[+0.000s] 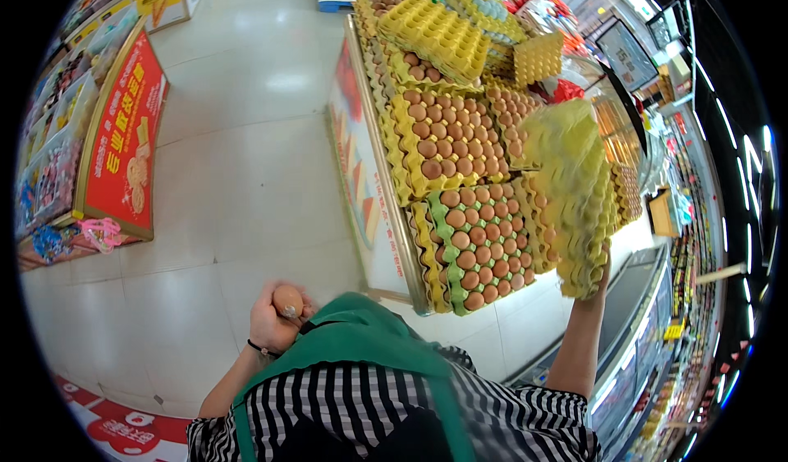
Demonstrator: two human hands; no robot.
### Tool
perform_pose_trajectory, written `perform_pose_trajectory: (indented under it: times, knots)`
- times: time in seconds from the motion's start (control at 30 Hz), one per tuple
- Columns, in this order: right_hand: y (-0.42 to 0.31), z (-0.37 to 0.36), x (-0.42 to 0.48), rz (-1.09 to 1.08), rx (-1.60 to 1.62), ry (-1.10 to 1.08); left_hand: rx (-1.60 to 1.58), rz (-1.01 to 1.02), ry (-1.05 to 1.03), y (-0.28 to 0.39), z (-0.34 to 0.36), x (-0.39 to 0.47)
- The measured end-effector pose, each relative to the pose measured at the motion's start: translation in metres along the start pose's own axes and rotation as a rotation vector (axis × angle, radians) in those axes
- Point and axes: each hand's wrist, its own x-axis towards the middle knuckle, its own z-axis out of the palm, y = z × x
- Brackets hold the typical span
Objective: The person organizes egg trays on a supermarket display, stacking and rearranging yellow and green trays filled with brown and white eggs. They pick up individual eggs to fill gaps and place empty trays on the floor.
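My left hand (271,320) is curled around a brown egg (287,301) with a pale, flaky patch on its lower side. It is in front of my green apron (357,333), left of the egg display. My right hand (603,274), mostly hidden, grips the near edge of a yellow egg tray (569,197), blurred by motion and tilted on edge; whether it is one tray or several nested cannot be told. Beside it, brown eggs fill a green egg tray (454,259) at the display's near end. Further back, a yellow tray (403,154) also holds brown eggs.
A stack of yellow trays (434,34) lies tilted over eggs at the back. The display's metal-edged stand (385,216) borders the tiled floor (246,173). Left is a red-panelled bin (126,142) of packaged goods; right are a glass-topped chiller (634,326) and a screen (627,56).
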Motion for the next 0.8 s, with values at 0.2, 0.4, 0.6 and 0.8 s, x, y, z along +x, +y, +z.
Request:
perform_pose_trajectory:
  times: [0.2,0.4,0.6,0.8]
  knots:
    - [0.009,0.045,0.03,-0.108,0.182,0.074,0.041,-0.011,-0.005,0.043,0.0,0.021]
    - [0.058,0.096,0.095,-0.206,0.154,0.277,0.092,0.072,0.013,0.102,0.007,0.058]
    - [0.12,0.157,0.18,-0.184,0.258,0.292,0.093,0.137,0.012,0.185,0.055,0.104]
    - [0.154,0.227,0.255,-0.135,0.345,0.414,0.073,0.207,-0.043,0.261,0.107,0.143]
